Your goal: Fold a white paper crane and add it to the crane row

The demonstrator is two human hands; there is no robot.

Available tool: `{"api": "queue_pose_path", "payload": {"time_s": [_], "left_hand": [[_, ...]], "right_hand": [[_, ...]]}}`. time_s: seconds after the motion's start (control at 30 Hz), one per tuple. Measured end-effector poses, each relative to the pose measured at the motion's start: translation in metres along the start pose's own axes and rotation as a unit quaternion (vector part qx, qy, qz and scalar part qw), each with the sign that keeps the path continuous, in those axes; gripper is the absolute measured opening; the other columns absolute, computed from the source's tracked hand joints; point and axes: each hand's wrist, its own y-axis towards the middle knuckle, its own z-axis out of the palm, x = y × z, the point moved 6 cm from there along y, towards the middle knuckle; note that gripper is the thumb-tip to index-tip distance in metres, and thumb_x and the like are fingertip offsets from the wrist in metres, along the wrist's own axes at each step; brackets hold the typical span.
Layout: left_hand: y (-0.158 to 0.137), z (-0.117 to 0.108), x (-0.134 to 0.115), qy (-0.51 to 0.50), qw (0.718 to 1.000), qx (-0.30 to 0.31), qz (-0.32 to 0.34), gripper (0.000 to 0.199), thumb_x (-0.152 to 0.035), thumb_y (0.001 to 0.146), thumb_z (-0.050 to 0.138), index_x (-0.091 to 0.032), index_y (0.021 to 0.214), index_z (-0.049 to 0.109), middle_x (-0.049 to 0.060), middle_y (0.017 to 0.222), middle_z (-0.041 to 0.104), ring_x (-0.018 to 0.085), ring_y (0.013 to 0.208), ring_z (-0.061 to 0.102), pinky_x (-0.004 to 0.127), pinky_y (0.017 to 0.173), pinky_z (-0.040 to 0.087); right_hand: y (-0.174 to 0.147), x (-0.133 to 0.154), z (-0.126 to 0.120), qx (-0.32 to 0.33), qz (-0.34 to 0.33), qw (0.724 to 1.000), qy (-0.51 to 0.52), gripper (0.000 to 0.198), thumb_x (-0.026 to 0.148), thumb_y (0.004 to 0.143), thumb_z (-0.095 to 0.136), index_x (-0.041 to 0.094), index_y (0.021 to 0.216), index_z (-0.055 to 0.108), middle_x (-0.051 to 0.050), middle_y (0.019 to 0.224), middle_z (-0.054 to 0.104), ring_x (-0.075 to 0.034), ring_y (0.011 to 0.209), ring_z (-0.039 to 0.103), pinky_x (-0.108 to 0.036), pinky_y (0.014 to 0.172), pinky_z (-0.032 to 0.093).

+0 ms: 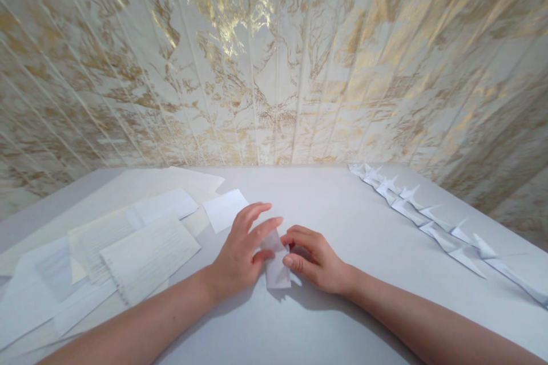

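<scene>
A small folded white paper [278, 271] stands tilted between my two hands, just above the white table [299, 325]. At its left edge, my left hand [246, 248] pinches it, thumb in front and the other fingers raised and curved over the top. My right hand [314, 256] curls at the paper's right side, its thumb and fingertips bent together on the edge. How the paper is folded inside cannot be made out.
Several loose papers [149, 256], some with writing, overlap on the left. A blank white sheet [225, 208] lies behind my left hand. Rows of folded paper pieces with pointed tips [432, 225] run along the right. A gold-patterned wall covering [274, 85] rises behind the table.
</scene>
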Motion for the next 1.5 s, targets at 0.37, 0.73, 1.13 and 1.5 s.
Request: {"api": "queue_pose_path", "payload": {"time_s": [0.37, 0.73, 1.13, 1.5], "left_hand": [[0.001, 0.002, 0.001, 0.123, 0.986, 0.092, 0.068, 0.036, -0.004, 0.079, 0.041, -0.027, 0.089, 0.066, 0.004, 0.079, 0.065, 0.024, 0.101, 0.046, 0.042, 0.089, 0.024], [-0.002, 0.013, 0.005, 0.167, 0.969, 0.171, 0.068, 0.029, 0.0, 0.07, 0.044, -0.019, 0.08, 0.063, 0.005, 0.085, 0.067, 0.027, 0.109, 0.047, 0.046, 0.089, 0.022], [-0.001, 0.015, -0.011, 0.105, 0.966, 0.23, -0.057, 0.019, -0.035, 0.073, 0.059, -0.016, 0.076, 0.062, 0.009, 0.085, 0.067, 0.024, 0.082, 0.058, 0.041, 0.082, 0.035], [-0.002, 0.018, 0.013, 0.097, 0.941, 0.244, -0.213, 0.031, -0.025, 0.081, 0.042, -0.017, 0.053, 0.055, 0.002, 0.058, 0.055, 0.016, 0.063, 0.05, 0.028, 0.061, 0.032]], "right_hand": [[-0.002, -0.025, -0.021, -0.082, 0.105, 0.99, 0.038, 0.029, 0.017, 0.079, 0.038, 0.014, 0.079, 0.066, -0.007, 0.077, 0.063, -0.018, 0.071, 0.057, -0.031, 0.067, 0.046], [-0.004, -0.028, -0.022, -0.038, 0.026, 0.969, -0.244, 0.043, 0.0, 0.061, 0.049, 0.017, 0.098, 0.063, -0.013, 0.116, 0.05, -0.027, 0.111, 0.043, -0.045, 0.092, 0.037], [-0.003, -0.003, -0.008, 0.051, -0.043, 0.968, -0.241, 0.016, 0.019, 0.085, 0.042, 0.018, 0.076, 0.054, -0.003, 0.065, 0.06, -0.015, 0.062, 0.055, -0.036, 0.081, 0.037], [-0.002, -0.03, -0.011, -0.025, 0.188, 0.969, -0.158, 0.004, 0.021, 0.077, 0.054, 0.018, 0.077, 0.057, 0.004, 0.055, 0.053, -0.011, 0.052, 0.046, -0.023, 0.054, 0.035]]}}
